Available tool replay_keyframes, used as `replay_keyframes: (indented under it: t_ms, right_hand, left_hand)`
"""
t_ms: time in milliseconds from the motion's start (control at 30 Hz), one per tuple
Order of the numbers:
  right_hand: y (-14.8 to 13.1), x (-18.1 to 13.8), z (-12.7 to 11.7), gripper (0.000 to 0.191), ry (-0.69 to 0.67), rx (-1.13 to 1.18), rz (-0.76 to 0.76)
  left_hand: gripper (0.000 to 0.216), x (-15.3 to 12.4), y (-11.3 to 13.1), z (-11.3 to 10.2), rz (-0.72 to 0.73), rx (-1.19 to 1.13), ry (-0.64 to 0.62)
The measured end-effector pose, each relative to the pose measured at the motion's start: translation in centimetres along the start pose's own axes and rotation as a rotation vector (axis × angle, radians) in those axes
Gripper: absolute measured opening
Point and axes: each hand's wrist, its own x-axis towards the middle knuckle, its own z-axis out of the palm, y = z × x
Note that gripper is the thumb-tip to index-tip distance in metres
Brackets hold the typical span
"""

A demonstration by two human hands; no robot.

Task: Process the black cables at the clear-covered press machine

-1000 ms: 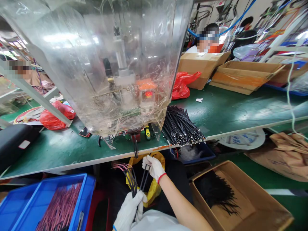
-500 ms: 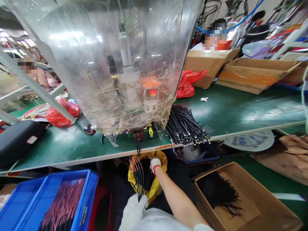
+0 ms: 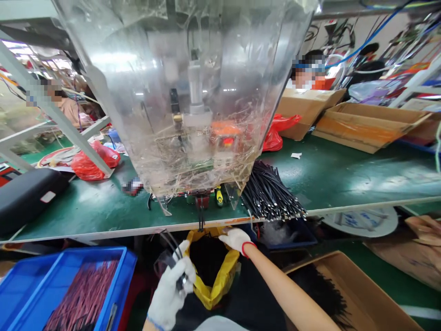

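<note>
My left hand [image 3: 170, 289], in a white glove, is closed round a small bundle of black wires [image 3: 169, 246] that arches up toward the table edge. My right hand [image 3: 237, 240], also gloved, reaches forward at the rim of a yellow bag [image 3: 220, 280] full of black wires, just under the table edge; its fingers look curled, and what they hold is hidden. Above them a black wire hangs from the red fixture [image 3: 200, 202] of a machine behind a clear plastic guard [image 3: 186, 92].
A pile of black wires [image 3: 270, 193] lies on the green table [image 3: 344, 170]. A blue crate [image 3: 69, 294] of pink-tipped wires stands at lower left, a cardboard box [image 3: 351, 294] with black wires at lower right. Other people sit behind the table among red bags and cardboard boxes.
My left hand has moved left and up with its wires, which are now blurred and fewer in view. My right hand has moved right along the yellow bag's rim.
</note>
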Motion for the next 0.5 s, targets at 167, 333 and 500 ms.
replay_keyframes:
  t_ms: [167,333,500]
  right_hand:
    - [-6.6,-2.6,-0.1,0.034,0.024,-0.195,-0.241]
    - [-12.8,-1.7,0.8,0.034,-0.126,-0.019,-0.233]
    - [-14.1,-1.1,2.4,0.033,-0.289,0.286,-0.113]
  left_hand:
    - [0.062,6.4,1.7,3.7,0.219,0.275,-0.099]
    - [0.057,7.4,2.0,4.9,0.270,0.574,-0.075]
    - [0.043,5.8,1.9,4.6,0.172,0.670,-0.069]
